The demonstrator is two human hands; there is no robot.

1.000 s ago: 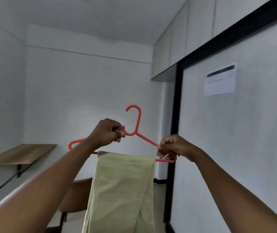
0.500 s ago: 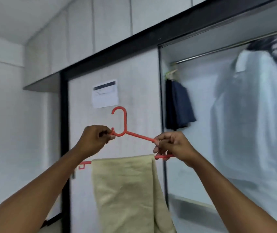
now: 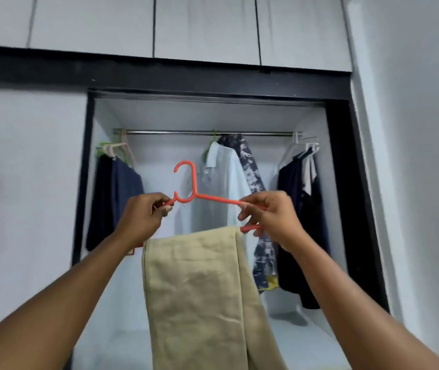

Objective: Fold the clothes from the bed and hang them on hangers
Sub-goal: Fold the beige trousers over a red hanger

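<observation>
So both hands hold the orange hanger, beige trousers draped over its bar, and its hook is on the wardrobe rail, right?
No: in the head view the orange hanger has its hook in the air below the rail, not on it. The left hand and right hand do hold it, beige trousers draped over its bar.

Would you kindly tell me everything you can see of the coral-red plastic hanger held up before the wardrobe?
The coral-red plastic hanger is a thin, smooth moulded frame with its hook upright, opening leftward, and a small loop at the neck. The left hand pinches its left shoulder beside the neck; the right hand grips its right corner. A folded beige cloth garment drapes over its bottom bar, hiding most of it. It is held below the metal wardrobe rod, not hooked on it.
</observation>
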